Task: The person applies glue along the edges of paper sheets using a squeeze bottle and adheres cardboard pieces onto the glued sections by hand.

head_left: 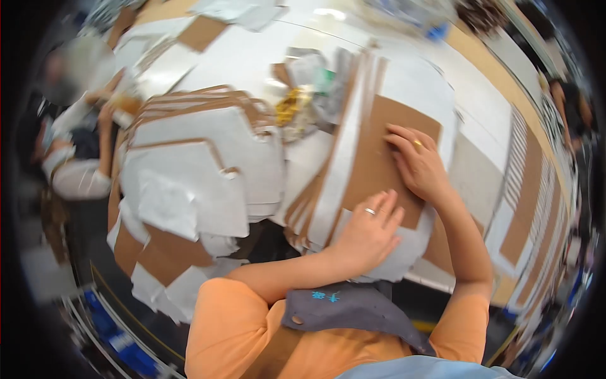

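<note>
A brown rectangular sheet (385, 161) lies on top of a fanned stack of white and brown pieces (325, 208), directly in front of me. My left hand (368, 232), with a silver ring, rests over the sheet's lower edge, fingers stretched and slightly apart. Higher up, near the sheet's right side, my right hand (420, 165) touches it with loosely bent, separate fingers; a gold-coloured ring is on one. Neither hand is wrapped round anything. To the left stands a second layered pile of white, brown-edged cut pieces (189, 164).
Crumpled plastic and scraps, some yellow (290, 107), lie between the piles. Brown and white striped stacks (527, 189) line the right side. A co-worker (79, 167) is at the far left, handling something blurred. Clear plastic bags (410, 16) sit at the back.
</note>
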The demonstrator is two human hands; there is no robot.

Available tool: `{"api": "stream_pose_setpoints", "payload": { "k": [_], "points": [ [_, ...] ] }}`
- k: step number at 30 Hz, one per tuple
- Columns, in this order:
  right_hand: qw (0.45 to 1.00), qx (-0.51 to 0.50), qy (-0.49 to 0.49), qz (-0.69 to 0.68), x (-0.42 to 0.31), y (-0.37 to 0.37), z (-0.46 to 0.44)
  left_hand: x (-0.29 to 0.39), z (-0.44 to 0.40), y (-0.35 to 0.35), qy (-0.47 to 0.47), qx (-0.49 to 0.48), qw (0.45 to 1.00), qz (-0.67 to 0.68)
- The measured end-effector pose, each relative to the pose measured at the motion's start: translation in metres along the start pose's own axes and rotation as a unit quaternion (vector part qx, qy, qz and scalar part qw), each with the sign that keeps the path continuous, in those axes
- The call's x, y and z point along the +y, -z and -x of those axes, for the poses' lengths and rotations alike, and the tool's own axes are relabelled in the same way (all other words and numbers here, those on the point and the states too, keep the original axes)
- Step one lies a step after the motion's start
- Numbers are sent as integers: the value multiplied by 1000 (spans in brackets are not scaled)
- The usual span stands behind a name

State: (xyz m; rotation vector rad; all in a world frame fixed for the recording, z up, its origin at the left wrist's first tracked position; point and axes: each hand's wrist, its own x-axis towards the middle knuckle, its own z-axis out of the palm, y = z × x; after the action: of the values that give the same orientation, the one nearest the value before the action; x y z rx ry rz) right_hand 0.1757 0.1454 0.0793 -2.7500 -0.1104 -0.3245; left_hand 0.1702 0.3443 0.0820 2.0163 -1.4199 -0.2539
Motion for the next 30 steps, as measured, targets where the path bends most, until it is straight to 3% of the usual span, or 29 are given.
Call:
{"api": "stream_pose_setpoints", "payload": {
  "k": [12, 15, 18, 23, 25, 30],
  "points": [
    [996, 79, -23, 27, 5, -10, -17, -2, 10, -8, -40, 25, 998, 28],
    [996, 81, -24, 15, 7, -11, -16, 0, 11, -4, -63, -22, 992, 107],
    [996, 84, -20, 12, 12, -13, -15, 5, 9, 10, -48, -161, 938, 304],
    [998, 45, -23, 20, 18, -10, -13, -7, 3, 18, -79, 22, 986, 145],
    [999, 40, -29, 16, 17, -9, -12, -13, -3, 25, -49, 26, 997, 56],
    [998, 48, -30, 16, 17, -10, -11, -18, -12, 27, -41, -8, 999, -10]
  ]
}}
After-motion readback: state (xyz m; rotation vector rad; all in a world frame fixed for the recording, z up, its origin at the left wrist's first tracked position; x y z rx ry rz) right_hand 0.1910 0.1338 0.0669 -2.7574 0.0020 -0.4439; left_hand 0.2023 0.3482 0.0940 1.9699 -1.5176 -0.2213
